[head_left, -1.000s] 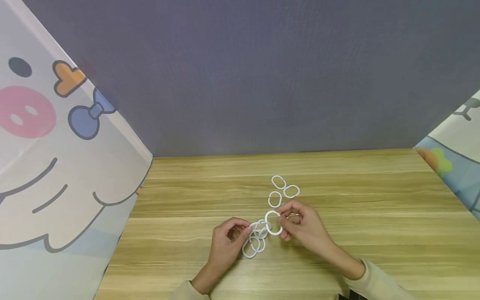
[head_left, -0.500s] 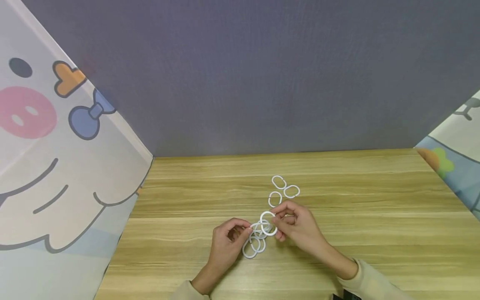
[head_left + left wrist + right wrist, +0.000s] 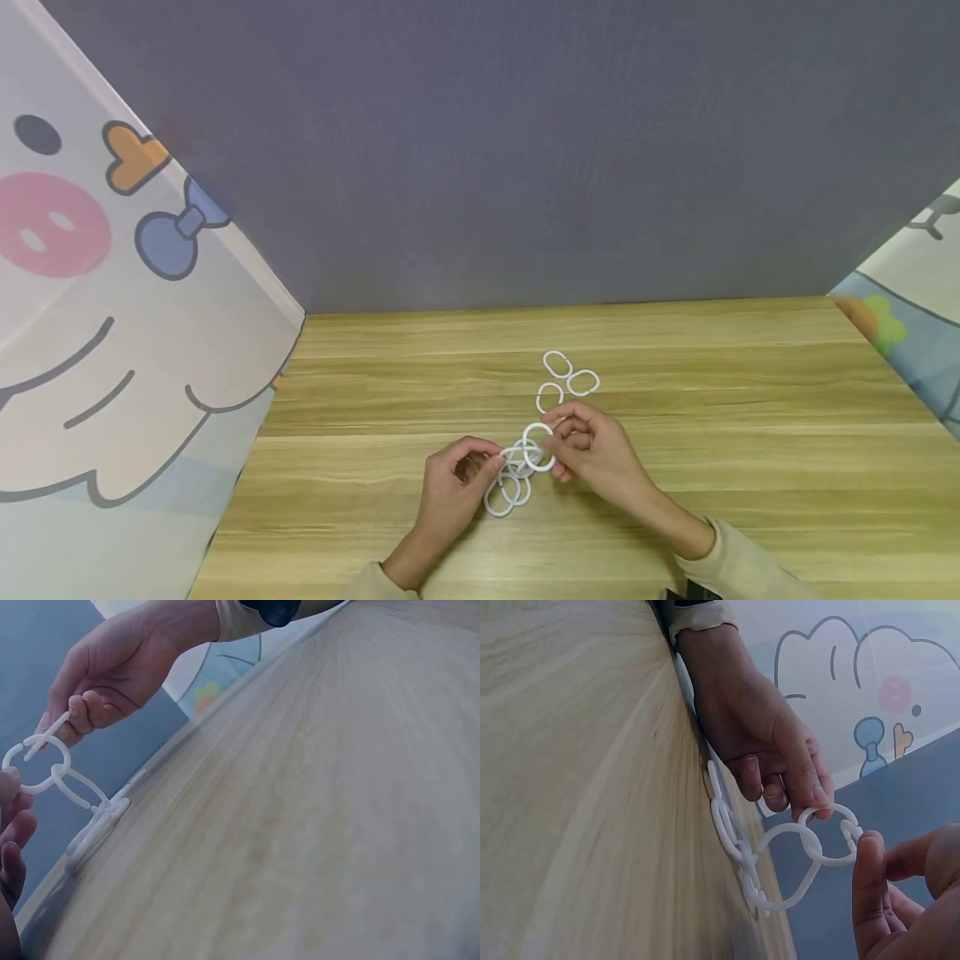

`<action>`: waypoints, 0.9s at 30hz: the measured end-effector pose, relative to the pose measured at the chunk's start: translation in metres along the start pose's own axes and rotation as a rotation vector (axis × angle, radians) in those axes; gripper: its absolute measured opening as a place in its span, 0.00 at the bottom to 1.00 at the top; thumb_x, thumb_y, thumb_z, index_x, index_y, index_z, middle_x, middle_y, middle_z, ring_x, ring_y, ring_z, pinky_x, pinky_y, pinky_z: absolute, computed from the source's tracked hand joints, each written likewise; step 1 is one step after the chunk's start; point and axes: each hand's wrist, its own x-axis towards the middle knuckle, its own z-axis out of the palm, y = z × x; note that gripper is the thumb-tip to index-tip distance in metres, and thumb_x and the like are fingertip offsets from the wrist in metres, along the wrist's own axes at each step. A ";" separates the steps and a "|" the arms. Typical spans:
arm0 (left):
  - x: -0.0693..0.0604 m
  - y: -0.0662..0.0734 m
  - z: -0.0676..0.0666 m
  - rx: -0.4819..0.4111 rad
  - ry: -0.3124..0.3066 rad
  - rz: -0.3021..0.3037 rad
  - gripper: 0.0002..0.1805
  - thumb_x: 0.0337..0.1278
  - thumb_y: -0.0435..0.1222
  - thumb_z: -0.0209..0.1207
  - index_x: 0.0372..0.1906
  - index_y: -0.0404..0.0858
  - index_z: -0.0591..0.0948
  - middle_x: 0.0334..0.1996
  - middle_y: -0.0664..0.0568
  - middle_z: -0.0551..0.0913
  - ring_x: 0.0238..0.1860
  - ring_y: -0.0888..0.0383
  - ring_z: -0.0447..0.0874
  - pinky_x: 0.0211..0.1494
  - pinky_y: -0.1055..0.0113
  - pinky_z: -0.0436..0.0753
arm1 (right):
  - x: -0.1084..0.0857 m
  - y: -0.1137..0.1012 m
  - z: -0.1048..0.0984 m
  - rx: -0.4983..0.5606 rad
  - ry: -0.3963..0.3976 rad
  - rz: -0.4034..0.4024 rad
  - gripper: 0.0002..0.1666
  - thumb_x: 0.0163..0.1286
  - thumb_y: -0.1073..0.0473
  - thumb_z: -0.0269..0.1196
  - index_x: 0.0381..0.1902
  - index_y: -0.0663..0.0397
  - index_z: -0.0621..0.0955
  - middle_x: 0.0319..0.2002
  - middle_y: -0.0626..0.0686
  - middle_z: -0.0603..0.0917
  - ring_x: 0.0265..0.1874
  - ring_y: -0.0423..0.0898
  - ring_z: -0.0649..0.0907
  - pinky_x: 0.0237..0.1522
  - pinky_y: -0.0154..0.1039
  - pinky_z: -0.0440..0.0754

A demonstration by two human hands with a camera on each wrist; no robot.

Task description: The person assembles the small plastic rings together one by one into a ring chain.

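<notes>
My left hand [image 3: 453,483] pinches the end ring [image 3: 832,861] of a chain of white C-shaped plastic rings [image 3: 498,514]. Several linked rings hang from it and pile up on the table. Between the thumb and fingers of my right hand [image 3: 603,454] is one more white ring [image 3: 540,469], raised above the table. Its edge-on side [image 3: 49,735] crosses the left hand's ring near that ring's gap in the left wrist view. Whether the two are fully hooked together I cannot tell.
Beyond my right hand, three loose white rings lie on the wooden table: the farthest ring [image 3: 546,360], the right ring [image 3: 597,383] and the nearest ring [image 3: 539,402]. A grey panel [image 3: 525,167] stands behind the table, with cartoon-printed walls [image 3: 172,350] at both sides.
My right hand has brought its ring leftward to overlap the left hand's ring, then shifted very slightly back right. The left hand and the loose rings have stayed in place.
</notes>
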 end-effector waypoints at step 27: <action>0.001 0.003 0.000 -0.004 0.009 -0.030 0.06 0.65 0.24 0.73 0.41 0.36 0.89 0.30 0.47 0.89 0.30 0.68 0.80 0.27 0.74 0.77 | -0.001 0.003 -0.012 -0.043 0.157 0.049 0.07 0.76 0.72 0.70 0.46 0.74 0.82 0.34 0.62 0.87 0.26 0.48 0.88 0.27 0.39 0.88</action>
